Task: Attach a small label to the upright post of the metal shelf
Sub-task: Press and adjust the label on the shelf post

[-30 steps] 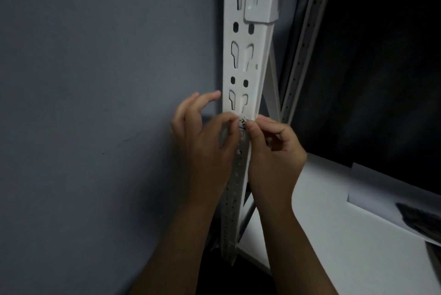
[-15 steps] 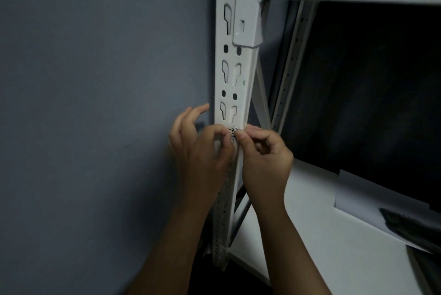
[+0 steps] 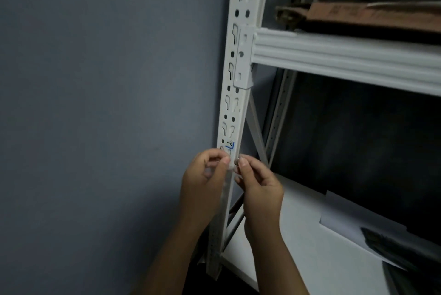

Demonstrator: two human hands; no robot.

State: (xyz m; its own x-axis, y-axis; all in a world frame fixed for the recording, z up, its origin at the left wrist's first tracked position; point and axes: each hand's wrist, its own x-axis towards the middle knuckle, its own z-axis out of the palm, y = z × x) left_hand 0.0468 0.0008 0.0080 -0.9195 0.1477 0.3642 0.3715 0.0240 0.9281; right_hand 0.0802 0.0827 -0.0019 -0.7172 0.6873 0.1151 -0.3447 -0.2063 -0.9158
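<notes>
label: I am seeing the small label (image 3: 230,146) sitting on the front face of the upright post (image 3: 241,60), its blue edge and a dark handwritten mark now uncovered just above my fingers; 1 second ago both thumbs were covering that spot.
left hand: my left hand (image 3: 202,187) is curling beside the post, thumb and forefinger pinching something pale and thin at the post's front. I am judging it to be backing or tape, though blur is keeping me from saying which.
right hand: my right hand (image 3: 257,187) is pinching the other end of that same pale piece, fingers curled, fingertips (image 3: 241,163) just below the label.
change: both hands are sitting lower on the post than 0.5 seconds ago, and the view is tilting up, bringing the shelf beam (image 3: 346,60) and a cardboard box (image 3: 358,16) into sight.
meaning: I am reading the label as stuck in place, with only a final press or peel remaining.
</notes>
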